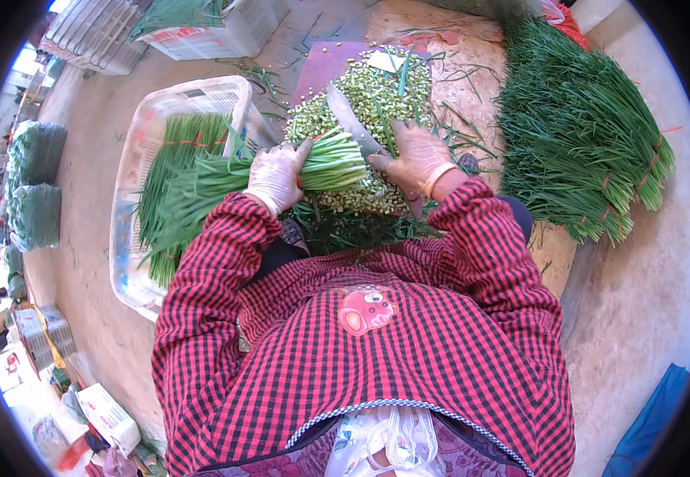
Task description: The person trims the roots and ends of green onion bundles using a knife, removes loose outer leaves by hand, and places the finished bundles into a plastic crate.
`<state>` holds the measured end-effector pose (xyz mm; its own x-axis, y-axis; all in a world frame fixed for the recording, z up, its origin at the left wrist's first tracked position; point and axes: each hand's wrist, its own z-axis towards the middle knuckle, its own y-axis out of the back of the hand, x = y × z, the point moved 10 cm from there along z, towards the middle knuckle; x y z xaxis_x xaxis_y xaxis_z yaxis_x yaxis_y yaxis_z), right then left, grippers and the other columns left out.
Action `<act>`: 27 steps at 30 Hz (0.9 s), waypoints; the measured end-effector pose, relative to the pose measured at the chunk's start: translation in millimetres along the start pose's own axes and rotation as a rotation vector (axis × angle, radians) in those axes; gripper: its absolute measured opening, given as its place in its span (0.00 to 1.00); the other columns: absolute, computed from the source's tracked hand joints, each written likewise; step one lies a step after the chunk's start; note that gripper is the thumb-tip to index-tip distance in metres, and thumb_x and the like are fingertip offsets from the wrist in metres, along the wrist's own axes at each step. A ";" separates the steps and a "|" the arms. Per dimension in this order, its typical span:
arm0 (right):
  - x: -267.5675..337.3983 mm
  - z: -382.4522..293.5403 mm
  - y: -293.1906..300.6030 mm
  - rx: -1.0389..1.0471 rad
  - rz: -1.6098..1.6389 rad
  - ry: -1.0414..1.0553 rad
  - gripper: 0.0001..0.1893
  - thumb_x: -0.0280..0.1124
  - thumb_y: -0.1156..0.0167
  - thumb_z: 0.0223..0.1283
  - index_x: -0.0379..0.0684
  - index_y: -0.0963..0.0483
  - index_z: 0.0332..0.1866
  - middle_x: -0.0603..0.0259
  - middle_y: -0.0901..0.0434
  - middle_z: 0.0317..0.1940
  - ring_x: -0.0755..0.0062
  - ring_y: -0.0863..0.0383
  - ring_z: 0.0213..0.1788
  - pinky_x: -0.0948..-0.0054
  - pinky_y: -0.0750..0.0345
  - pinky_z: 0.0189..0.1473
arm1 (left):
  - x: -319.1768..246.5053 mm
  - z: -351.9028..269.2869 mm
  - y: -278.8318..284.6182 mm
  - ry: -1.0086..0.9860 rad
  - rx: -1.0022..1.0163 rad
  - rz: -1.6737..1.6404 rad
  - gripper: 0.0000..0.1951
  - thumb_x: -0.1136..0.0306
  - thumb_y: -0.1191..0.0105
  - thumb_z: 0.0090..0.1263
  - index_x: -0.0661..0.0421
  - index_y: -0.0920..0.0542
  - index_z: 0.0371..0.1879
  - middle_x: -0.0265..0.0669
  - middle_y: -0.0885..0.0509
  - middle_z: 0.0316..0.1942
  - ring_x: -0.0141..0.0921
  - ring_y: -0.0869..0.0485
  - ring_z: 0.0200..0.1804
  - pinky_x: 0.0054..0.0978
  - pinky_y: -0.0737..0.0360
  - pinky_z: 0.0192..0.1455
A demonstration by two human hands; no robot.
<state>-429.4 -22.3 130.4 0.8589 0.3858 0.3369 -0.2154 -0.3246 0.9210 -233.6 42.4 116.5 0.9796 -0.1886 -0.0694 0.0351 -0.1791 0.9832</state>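
Note:
My left hand (276, 174), in a thin whitish glove, grips a bundle of garlic chives (333, 162) tied with a red band. The bundle's pale stem ends point right, and its green leaves trail left over a white crate. In my gloved right hand (415, 156) is a knife (350, 116), its wide blade slanting up and left past the stem ends. The handle is hidden by my fingers. Under both lies a purplish cutting board (315, 65), heaped with short chopped stem pieces (360, 89). A pale scrap (385, 61) lies on the heap.
The white plastic crate (124, 220) at left holds tied chive bundles (187, 134). At right is a large pile of green chives (565, 119) with red ties. More crates (208, 42) stand at the far left. Loose leaves (357, 229) lie below the board.

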 end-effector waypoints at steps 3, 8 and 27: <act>79.2 -27.1 40.7 -0.346 -0.202 0.402 0.51 0.64 0.29 0.47 0.33 0.34 0.68 0.42 0.23 0.63 0.41 0.25 0.67 0.47 0.33 0.71 | -33.0 -11.5 41.2 -0.207 -0.090 0.046 0.40 0.71 0.33 0.50 0.50 0.28 0.69 0.42 0.17 0.51 0.43 0.17 0.57 0.43 0.21 0.59; 60.8 -18.2 3.8 -0.070 0.402 0.208 0.63 0.60 0.26 0.44 0.30 0.49 0.79 0.34 0.21 0.59 0.41 0.15 0.56 0.61 0.19 0.61 | -63.7 -38.4 111.5 -0.323 -0.574 0.195 0.34 0.72 0.36 0.56 0.56 0.26 0.66 0.41 0.21 0.64 0.44 0.23 0.67 0.46 0.33 0.74; 59.4 -76.7 -42.0 0.300 1.137 0.113 0.46 0.49 0.36 0.70 0.29 0.49 0.80 0.44 0.30 0.71 0.57 0.29 0.73 0.62 0.34 0.75 | -26.4 -12.7 -8.8 -0.286 -0.161 -2.952 0.30 0.42 0.48 0.76 0.56 0.20 0.64 0.44 0.13 0.56 0.42 0.12 0.54 0.46 0.14 0.60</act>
<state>-404.9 80.5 126.7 0.1949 -0.1861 0.9630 -0.6993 -0.7148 0.0034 -257.2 61.2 111.8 -0.9895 0.0939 -0.1098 0.1069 -0.0352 -0.9936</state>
